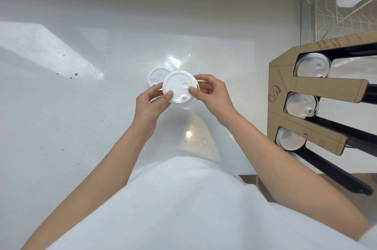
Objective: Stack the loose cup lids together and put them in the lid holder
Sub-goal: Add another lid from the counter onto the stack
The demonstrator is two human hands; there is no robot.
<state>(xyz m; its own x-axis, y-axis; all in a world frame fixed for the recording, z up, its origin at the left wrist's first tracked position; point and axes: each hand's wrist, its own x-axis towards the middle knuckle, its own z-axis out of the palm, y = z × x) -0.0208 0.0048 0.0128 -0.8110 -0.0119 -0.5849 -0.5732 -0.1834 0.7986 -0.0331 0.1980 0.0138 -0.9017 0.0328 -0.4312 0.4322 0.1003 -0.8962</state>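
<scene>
Both hands hold a stack of white cup lids point(177, 88) above the middle of the white counter. My left hand point(152, 104) pinches its left rim, thumb on top. My right hand point(212, 94) grips its right side, thumb pressing the top lid. Another loose white lid point(155, 75) lies on the counter just behind and left of the stack, partly hidden by it. The lid holder point(306, 88), brown-covered with black rails, stands at the right with three slots, each showing white lids point(312, 66).
The white speckled counter point(81, 96) spreads to the left and back, ending at a white wall. A few dark specks mark its left part. A wire rack point(326, 15) and a white box stand at the back right, behind the holder.
</scene>
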